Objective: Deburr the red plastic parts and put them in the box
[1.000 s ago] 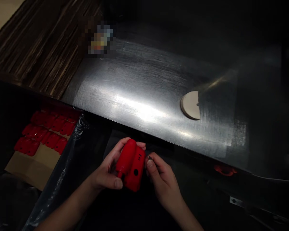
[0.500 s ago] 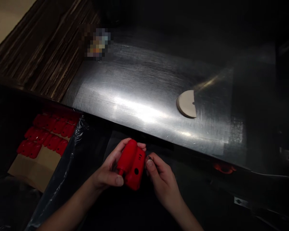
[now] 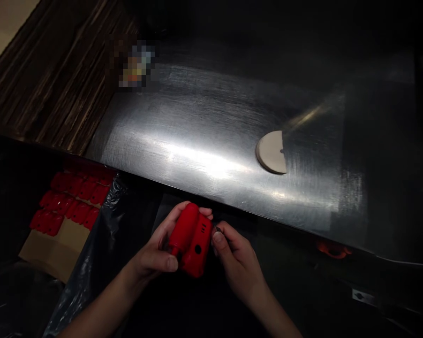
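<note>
My left hand [image 3: 155, 249] is wrapped round a red plastic housing [image 3: 192, 241], which has a rounded cylinder along one side and a round dark hole and small slots in its face. The housing is tilted, in front of the bench's near edge. Close by its right side, my right hand [image 3: 234, 256] pinches a small dark blade [image 3: 216, 229] between thumb and forefinger. Only the blade's tip shows, and I cannot tell whether it touches the housing. The left fingers behind the housing are mostly hidden.
A scratched metal bench [image 3: 197, 126] lies ahead, with a half-round pale stack of discs [image 3: 272, 152] on it. Stacked cardboard [image 3: 53, 70] stands at the left. Below it, a box holds rows of red parts [image 3: 71, 199] on a cardboard sheet [image 3: 49, 251], beside black plastic film [image 3: 92, 263].
The camera view has shifted slightly. Both hands keep their holds on the housing and the blade, and the housing sits almost the same, with the blade a little nearer its edge.
</note>
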Motion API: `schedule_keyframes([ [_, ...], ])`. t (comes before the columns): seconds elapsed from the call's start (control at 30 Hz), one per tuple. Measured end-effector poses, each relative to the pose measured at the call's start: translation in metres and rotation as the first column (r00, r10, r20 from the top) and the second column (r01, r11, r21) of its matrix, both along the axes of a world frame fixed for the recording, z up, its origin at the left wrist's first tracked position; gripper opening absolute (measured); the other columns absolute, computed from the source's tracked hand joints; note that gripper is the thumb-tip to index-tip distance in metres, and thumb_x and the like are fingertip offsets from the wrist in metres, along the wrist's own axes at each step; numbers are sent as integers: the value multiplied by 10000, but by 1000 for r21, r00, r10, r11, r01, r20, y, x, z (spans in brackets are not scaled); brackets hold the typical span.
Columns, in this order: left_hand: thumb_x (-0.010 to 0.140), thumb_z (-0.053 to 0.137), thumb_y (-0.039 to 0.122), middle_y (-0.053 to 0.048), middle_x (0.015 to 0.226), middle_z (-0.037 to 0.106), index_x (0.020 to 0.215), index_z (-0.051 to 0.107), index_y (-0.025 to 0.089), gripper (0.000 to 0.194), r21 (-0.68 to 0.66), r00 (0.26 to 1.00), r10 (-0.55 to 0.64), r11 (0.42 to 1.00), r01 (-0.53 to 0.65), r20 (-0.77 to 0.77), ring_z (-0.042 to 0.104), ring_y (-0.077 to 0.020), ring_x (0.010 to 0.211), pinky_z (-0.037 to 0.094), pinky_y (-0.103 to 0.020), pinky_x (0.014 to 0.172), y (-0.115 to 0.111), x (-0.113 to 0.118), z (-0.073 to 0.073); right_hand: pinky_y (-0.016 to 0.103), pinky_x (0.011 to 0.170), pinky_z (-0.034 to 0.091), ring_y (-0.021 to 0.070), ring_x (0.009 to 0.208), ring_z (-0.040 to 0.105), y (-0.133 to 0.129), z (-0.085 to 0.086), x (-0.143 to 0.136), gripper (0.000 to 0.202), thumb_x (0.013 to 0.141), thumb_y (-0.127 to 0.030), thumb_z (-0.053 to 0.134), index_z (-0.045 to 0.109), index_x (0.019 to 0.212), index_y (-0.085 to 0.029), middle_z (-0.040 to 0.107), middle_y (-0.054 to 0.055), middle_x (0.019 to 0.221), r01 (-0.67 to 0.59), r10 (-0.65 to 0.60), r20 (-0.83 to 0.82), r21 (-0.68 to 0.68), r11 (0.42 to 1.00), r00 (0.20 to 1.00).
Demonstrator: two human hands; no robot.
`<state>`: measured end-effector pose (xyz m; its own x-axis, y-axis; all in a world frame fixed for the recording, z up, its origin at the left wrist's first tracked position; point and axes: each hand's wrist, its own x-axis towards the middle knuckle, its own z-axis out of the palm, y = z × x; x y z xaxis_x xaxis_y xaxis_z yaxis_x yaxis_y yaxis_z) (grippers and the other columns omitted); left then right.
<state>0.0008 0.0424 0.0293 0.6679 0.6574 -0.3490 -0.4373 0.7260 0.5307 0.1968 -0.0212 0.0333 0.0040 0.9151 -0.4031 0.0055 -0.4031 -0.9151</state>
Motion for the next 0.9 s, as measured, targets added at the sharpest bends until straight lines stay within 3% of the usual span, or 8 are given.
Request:
schedule_keyframes([
  [0.1, 686, 966, 312, -111, 1637, 581, 1533, 582, 305, 930, 21, 1000, 5, 1000, -6, 23, 504, -356, 1545, 454, -457, 1232, -1, 1, 3, 269, 609, 350, 136, 648, 456, -3, 4, 2, 473, 1126, -601, 462, 559, 842, -236, 513, -42, 734, -1, 1, -17, 2, 1000, 1000],
  [0.27, 706, 952, 347, -126, 1648, 557, 1533, 582, 303, 908, 29, 997, 0, 1000, -2, 75, 690, -368, 1310, 528, -518, 1148, -5, 2, 7, 271, 645, 377, 137, 680, 470, -13, 10, -1, 487, 1156, -579, 396, 572, 859, -236, 516, -32, 772, 31, -33, -100, -28, 999, 994],
  [0.4, 701, 960, 358, -138, 1639, 571, 1524, 597, 282, 903, 51, 998, 2, 999, -4, 57, 589, -395, 1459, 527, -492, 1161, -6, -1, 13, 279, 640, 372, 136, 662, 463, -21, 17, -6, 498, 1155, -570, 409, 550, 818, -232, 515, -33, 744, 9, -11, -106, -21, 1000, 994],
  [0.53, 722, 951, 374, -134, 1636, 577, 1517, 608, 305, 869, 123, 996, -24, 992, 14, 80, 601, -434, 1450, 560, -542, 1127, -8, -3, 16, 285, 621, 355, 135, 636, 453, -25, 23, -8, 506, 1155, -571, 408, 545, 804, -233, 509, -36, 717, -10, 10, -80, 1, 1000, 997],
  [0.77, 768, 917, 467, -143, 1686, 535, 1564, 559, 313, 886, 142, 993, -21, 990, 4, 118, 387, -448, 1620, 355, -640, 1295, -17, -7, 9, 289, 604, 348, 135, 611, 444, -29, 26, -12, 519, 1152, -578, 411, 523, 778, -235, 499, -37, 693, 3, -1, -70, 31, 1000, 998],
  [0.9, 767, 916, 478, -144, 1685, 535, 1564, 555, 312, 890, 126, 990, -23, 992, 5, 140, 379, -442, 1626, 303, -651, 1319, -21, -7, 7, 285, 585, 337, 132, 603, 431, -30, 26, -14, 515, 1142, -598, 426, 527, 792, -233, 498, -40, 692, 10, -7, -92, 33, 999, 996],
])
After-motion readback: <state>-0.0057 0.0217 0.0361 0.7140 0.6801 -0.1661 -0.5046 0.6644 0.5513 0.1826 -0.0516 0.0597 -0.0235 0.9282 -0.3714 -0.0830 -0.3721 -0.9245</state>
